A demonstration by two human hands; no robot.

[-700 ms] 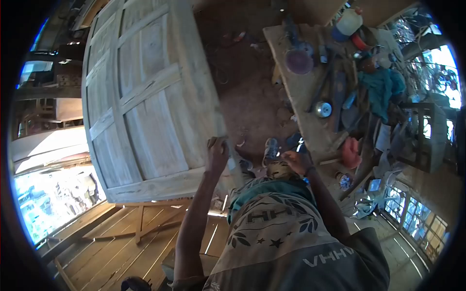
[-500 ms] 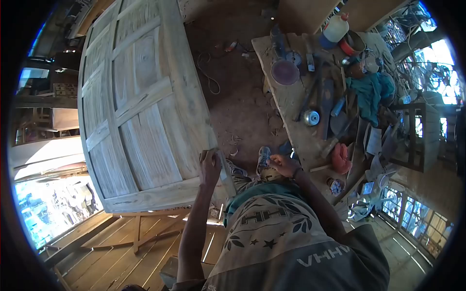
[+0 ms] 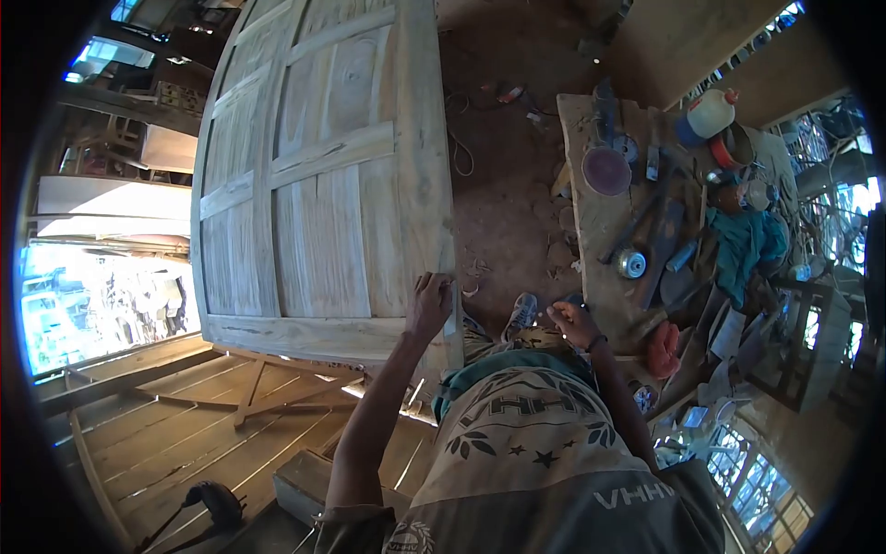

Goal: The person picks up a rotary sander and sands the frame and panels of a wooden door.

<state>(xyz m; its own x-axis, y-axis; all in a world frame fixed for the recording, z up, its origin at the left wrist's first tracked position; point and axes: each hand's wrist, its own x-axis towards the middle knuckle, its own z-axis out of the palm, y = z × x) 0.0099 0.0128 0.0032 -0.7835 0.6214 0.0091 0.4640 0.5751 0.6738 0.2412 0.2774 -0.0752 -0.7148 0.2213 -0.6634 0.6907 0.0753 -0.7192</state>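
Observation:
A large pale wooden panel door [image 3: 420, 194] lies flat on my left. My left hand [image 3: 431, 305] rests on its near right corner, fingers bent and drawn together against the wood; whatever may be under them is hidden. Over the gap between door and workbench, my right hand [image 3: 574, 325] hangs above the ground near my shoe [image 3: 522, 312]. Its fingers are curled in, and I cannot make out what is between them. A bracelet [image 3: 597, 343] circles the right wrist.
The cluttered workbench [image 3: 574, 120] on the right holds a round purplish disc [image 3: 606, 172], a metal cup-like piece [image 3: 632, 264], a teal cloth [image 3: 738, 242], a red cloth-like item [image 3: 663, 351] and a white bottle [image 3: 712, 113]. A cord [image 3: 464, 157] lies on the dirt floor.
The view has turned, so the door and bench appear further right. My left hand stays at the door's corner. My right hand has shifted slightly away from my body, still curled.

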